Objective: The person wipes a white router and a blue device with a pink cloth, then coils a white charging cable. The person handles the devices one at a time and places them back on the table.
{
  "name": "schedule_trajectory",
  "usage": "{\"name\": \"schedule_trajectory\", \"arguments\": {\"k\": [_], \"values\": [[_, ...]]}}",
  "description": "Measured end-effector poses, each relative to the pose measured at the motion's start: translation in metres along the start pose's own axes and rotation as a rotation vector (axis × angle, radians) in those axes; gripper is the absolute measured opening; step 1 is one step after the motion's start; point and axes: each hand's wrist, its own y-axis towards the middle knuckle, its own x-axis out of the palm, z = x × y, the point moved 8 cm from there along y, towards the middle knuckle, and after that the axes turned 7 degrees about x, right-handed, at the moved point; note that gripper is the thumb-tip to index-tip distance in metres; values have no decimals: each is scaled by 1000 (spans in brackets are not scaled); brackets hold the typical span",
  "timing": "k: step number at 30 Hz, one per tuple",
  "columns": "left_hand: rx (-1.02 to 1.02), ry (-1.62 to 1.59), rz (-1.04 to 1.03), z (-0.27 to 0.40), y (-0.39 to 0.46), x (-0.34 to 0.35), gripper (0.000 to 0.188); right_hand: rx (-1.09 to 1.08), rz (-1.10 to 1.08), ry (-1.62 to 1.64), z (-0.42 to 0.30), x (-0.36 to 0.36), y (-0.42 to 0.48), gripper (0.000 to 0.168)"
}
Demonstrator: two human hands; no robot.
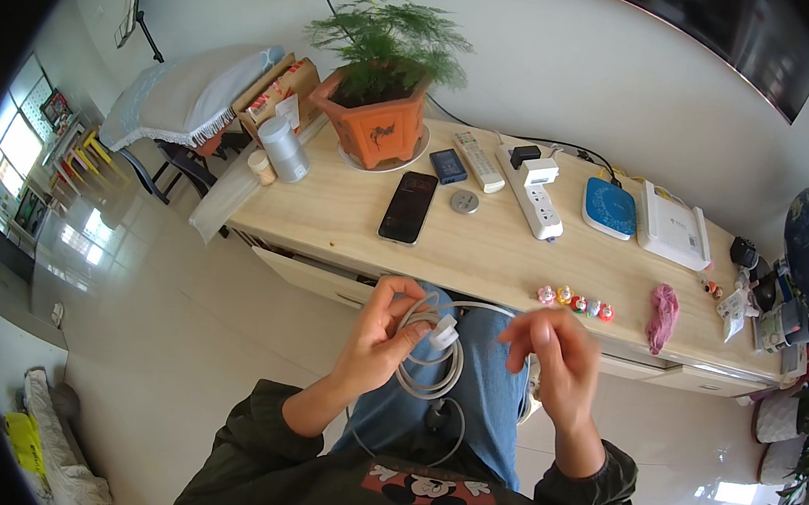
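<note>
My left hand [381, 338] grips a loosely wound coil of white cable [452, 378] above my knees. A white plug-like connector [444, 331] sits at the coil, beside my left thumb. From the coil, a length of the cable arcs across to my right hand [556, 358], whose fingers are curled around it. The grip itself is partly hidden behind the fingers and slightly blurred. More cable hangs below that hand, beside my jeans [484, 377]. On my lap lies a thin grey cord with a dark end piece [437, 415].
Before me stands a wooden cabinet [491, 261] with a partly pulled-out drawer [307, 276]. On it are a phone [407, 207], power strip [533, 195], remote control [479, 161], potted fern [381, 119], blue box [609, 208], white router-like box [673, 227], small figurines [578, 303] and a pink scrunchie [662, 317].
</note>
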Motion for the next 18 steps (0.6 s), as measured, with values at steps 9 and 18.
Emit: {"name": "schedule_trajectory", "arguments": {"k": [9, 18], "values": [[89, 30, -58, 6, -3, 8, 40, 106, -247, 61, 50, 43, 12, 16], [-174, -87, -166, -7, -2, 7, 31, -93, 0, -251, 24, 29, 10, 17]]}}
